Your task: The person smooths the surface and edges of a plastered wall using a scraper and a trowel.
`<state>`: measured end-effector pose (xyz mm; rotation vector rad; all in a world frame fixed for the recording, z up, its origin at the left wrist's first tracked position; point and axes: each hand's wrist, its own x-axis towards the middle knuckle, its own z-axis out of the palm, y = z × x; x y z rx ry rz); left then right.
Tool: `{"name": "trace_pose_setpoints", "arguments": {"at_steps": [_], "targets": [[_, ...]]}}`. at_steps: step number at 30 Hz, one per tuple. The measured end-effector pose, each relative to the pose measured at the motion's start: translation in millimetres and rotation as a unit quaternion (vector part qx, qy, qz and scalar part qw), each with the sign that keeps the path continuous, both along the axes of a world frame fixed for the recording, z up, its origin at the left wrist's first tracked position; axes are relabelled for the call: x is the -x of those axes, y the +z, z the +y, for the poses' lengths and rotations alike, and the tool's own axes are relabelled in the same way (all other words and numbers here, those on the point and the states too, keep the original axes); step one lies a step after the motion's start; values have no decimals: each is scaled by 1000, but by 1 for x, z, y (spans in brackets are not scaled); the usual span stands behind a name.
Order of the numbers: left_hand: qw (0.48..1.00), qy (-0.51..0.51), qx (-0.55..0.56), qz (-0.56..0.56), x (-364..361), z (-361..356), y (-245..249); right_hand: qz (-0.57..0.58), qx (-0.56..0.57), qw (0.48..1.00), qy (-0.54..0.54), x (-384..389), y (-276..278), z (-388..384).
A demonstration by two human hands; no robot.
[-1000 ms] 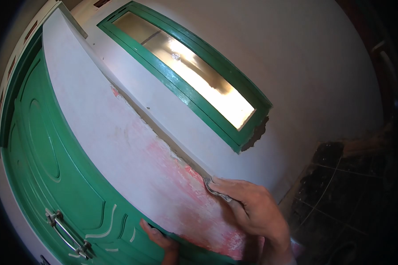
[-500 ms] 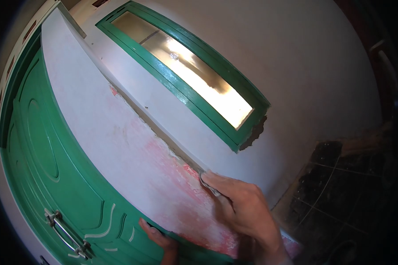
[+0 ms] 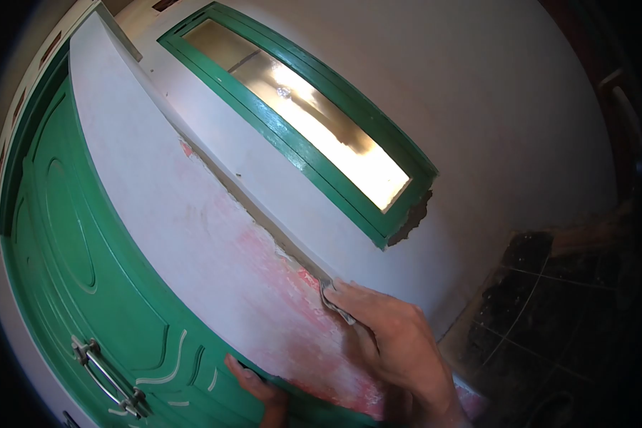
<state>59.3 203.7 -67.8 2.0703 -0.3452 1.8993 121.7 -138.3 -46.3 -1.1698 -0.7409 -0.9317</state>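
Two bare hands work on a narrow wall strip beside a door. The right hand [image 3: 396, 339] presses a small grey crumpled sheet [image 3: 333, 301] flat against the white plastered wall strip [image 3: 192, 214], with its fingers [image 3: 357, 294] held close together and bearing down on the sheet. The sheet lies at the strip's right edge, just under the rough, chipped joint where the strip meets the adjoining surface, and only its upper and left margins show from beneath the fingertips. Around this spot the plaster is streaked pink and red; higher up it is plain white.

The left hand [image 3: 260, 389] enters at the lower border of the view. Its fingers lie together against the green panelled door [image 3: 71, 250], right at the line where the door meets the strip; whether they clasp anything cannot be told, since most of the hand is cut off.

On the door, a metal bar handle [image 3: 107, 378] sits well to the left of the left hand. To the right of the strip stands a green-framed window [image 3: 292, 153] with a glowing frosted glass pane [image 3: 314, 107], its lower corner bordered by a patch of broken plaster [image 3: 417, 217]. Dark glossy tiles [image 3: 542, 299] occupy the lower right, near the right wrist.
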Motion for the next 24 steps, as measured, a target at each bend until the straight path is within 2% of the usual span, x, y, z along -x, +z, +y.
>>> {"name": "trace_pose_setpoints", "arguments": {"at_steps": [3,6,8,11,14,20,24], "targets": [[1000,12,17,19,5,4,-4,3,-16,1000,11,-5,4,5],[999,36,-11,5,3,2,1,-10,-26,998,49,-8,-2,-1],[1000,15,-7,7,3,-6,5,-17,-26,997,73,-7,-7,-11],[1000,13,0,3,3,-7,3,56,-84,991,93,-2,-6,-22],[1000,5,0,9,3,0,0,89,-120,986,68,-3,-1,-19],[999,5,-26,19,4,3,2,72,-93,993,29,-6,14,5],[1000,24,-13,6,3,8,-4,14,-42,999,19,-8,10,11]]}}
